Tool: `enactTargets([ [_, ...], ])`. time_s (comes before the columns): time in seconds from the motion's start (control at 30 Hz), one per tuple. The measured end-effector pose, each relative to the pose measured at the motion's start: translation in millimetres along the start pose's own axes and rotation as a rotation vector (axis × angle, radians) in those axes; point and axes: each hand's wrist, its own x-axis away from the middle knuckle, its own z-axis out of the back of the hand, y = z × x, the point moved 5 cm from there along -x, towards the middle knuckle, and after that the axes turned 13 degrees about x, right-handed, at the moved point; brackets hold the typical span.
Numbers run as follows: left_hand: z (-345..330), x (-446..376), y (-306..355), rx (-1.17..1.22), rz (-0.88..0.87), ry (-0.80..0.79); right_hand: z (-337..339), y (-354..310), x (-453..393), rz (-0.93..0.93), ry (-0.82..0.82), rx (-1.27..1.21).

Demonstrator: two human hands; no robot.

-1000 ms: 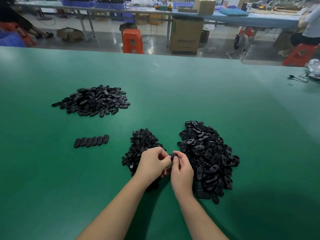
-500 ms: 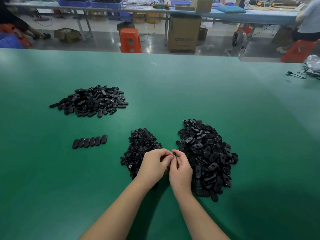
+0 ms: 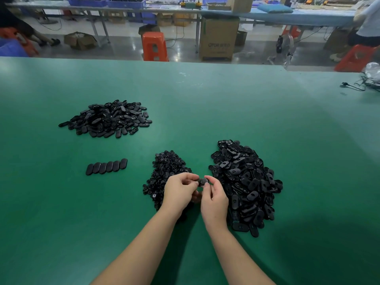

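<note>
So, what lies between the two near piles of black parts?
In the head view, the left hand and the right hand, together pinching one black part; beyond them, bare green table.

Black part (image 3: 202,181) pinched btwn left hand (image 3: 181,190) & right hand (image 3: 213,199): mostly under fingertips, shape can't be told. Near side of small-parts pile (image 3: 166,171) hidden behind left hand. Forearms cut off at pic bottom. Clear bag (image 3: 373,70) at table (image 3: 267,112) far right corner cut off, contents blurred.

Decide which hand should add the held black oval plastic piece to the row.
Left, probably: the left hand, pinching the black oval piece, is nearer the row of black ovals.
</note>
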Motion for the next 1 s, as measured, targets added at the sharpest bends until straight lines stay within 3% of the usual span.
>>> enactTargets([
  [0.5, 4, -7, 1, -0.070, 0.022, 0.085, 1, -7, 4, 0.052, -0.035, 0.064],
  [1.0, 2, -9, 0, -0.046, 0.045, 0.049, 4, -10, 5, 0.068, -0.017, 0.070],
])
